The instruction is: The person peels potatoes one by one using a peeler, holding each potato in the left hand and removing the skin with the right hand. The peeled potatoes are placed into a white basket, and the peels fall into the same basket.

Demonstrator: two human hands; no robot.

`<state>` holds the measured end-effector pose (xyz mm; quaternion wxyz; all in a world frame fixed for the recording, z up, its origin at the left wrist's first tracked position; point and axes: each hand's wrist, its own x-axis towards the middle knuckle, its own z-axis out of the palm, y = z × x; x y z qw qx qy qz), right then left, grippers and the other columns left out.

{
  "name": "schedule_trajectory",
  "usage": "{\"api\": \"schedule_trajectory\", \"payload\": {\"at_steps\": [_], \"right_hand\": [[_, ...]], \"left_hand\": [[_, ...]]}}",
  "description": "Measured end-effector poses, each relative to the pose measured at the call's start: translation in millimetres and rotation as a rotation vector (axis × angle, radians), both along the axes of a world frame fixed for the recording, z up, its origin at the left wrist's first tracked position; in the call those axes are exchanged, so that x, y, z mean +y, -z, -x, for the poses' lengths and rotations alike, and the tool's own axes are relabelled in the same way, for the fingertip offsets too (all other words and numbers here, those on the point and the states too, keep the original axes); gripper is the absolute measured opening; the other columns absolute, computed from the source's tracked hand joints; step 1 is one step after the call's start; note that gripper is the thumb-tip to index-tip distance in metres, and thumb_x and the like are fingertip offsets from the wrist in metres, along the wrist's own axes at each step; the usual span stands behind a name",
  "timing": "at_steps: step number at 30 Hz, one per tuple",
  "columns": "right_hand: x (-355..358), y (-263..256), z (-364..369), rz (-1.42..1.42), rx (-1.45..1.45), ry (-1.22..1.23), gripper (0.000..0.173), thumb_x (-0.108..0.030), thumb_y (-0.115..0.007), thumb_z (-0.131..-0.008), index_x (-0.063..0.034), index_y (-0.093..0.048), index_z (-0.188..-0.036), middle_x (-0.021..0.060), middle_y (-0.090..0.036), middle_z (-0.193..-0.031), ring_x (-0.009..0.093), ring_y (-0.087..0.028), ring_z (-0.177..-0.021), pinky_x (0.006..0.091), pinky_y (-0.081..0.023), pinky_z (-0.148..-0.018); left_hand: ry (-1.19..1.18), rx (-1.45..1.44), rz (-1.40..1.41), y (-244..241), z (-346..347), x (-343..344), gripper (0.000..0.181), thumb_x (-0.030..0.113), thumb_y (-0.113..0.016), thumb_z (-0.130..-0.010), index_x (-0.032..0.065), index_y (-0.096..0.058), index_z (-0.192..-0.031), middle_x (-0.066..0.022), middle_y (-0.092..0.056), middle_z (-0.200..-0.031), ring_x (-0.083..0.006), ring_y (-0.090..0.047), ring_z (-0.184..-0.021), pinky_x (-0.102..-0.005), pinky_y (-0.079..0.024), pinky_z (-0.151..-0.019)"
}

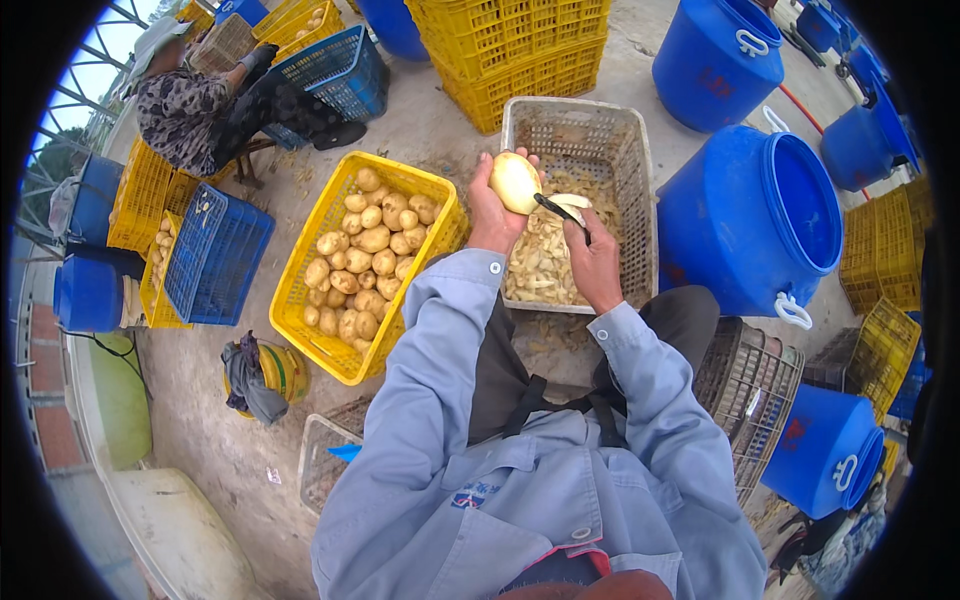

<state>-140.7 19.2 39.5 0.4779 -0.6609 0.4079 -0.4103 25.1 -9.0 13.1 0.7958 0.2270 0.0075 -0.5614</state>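
Note:
A pale, largely peeled potato (515, 183) rests in my left hand (498, 208), with the fingers curled around its far side. My right hand (598, 264) grips a black-handled peeler (561, 209), whose head meets the lower right of the potato. A pale strip of peel (570, 200) shows beside the peeler. Both hands are above a grey-white plastic crate (643, 225). Inside it lies a heap of potato peelings (541, 259). To the left, unpeeled potatoes (373, 239) fill much of a yellow plastic crate (298, 292).
A large blue plastic drum (724, 217) stands close on the right. Stacked yellow crates (517, 64) rise beyond the peelings. A seated person (184, 112) is at upper left, near a blue crate (217, 251). A yellow bucket (283, 371) draped with cloth stands at left.

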Motion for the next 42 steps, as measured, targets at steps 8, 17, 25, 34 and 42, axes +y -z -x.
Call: {"api": "schedule_trajectory", "payload": {"at_steps": [8,17,25,34,42], "right_hand": [[-25,-26,-28,0.183,0.087,-0.020,0.026,-0.011,-0.056,-0.088,-0.0033,-0.063,-0.112,0.0185,-0.066,-0.104,0.032,-0.065,-0.093,0.0367,-0.049,-0.079],[-14,-12,-26,0.262,0.043,0.003,0.026,-0.008,-0.056,-0.088,-0.0022,-0.063,-0.113,0.0177,-0.066,-0.104,0.029,-0.066,-0.093,0.0341,-0.050,-0.078],[9,14,3,0.038,0.093,-0.044,0.028,-0.004,-0.054,-0.089,-0.0002,-0.061,-0.116,0.0117,-0.066,-0.104,0.016,-0.059,-0.081,0.0268,-0.047,-0.072],[-16,-22,-15,0.171,0.031,-0.033,0.027,-0.007,-0.054,-0.090,-0.0013,-0.061,-0.115,0.0137,-0.065,-0.112,0.024,-0.064,-0.100,0.0310,-0.048,-0.085],[-23,-26,-32,0.226,0.084,-0.037,0.026,-0.007,-0.054,-0.089,-0.0019,-0.062,-0.113,0.0165,-0.065,-0.110,0.029,-0.063,-0.102,0.0350,-0.049,-0.086]], "left_hand": [[0.040,-0.096,0.054,6,1,-1,0.025,0.027,-0.053,-0.093,0.0045,-0.054,-0.103,-0.0132,-0.061,-0.097,-0.0260,-0.062,-0.089,-0.0404,-0.051,-0.081],[0.002,-0.086,0.045,8,0,-4,0.019,0.024,-0.055,-0.091,0.0069,-0.054,-0.099,-0.0102,-0.061,-0.086,-0.0235,-0.062,-0.080,-0.0384,-0.052,-0.079],[-0.114,-0.062,0.016,0,-9,-4,0.024,0.031,-0.053,-0.091,0.0080,-0.054,-0.098,-0.0122,-0.062,-0.090,-0.0283,-0.062,-0.087,-0.0466,-0.053,-0.080],[-0.026,-0.131,0.041,5,-3,-4,0.033,0.035,-0.052,-0.093,0.0024,-0.056,-0.100,-0.0124,-0.064,-0.092,-0.0276,-0.062,-0.087,-0.0387,-0.052,-0.082],[-0.003,-0.124,0.070,1,2,-2,0.027,0.030,-0.057,-0.092,0.0042,-0.054,-0.098,-0.0097,-0.061,-0.090,-0.0219,-0.061,-0.083,-0.0362,-0.052,-0.078]]}}
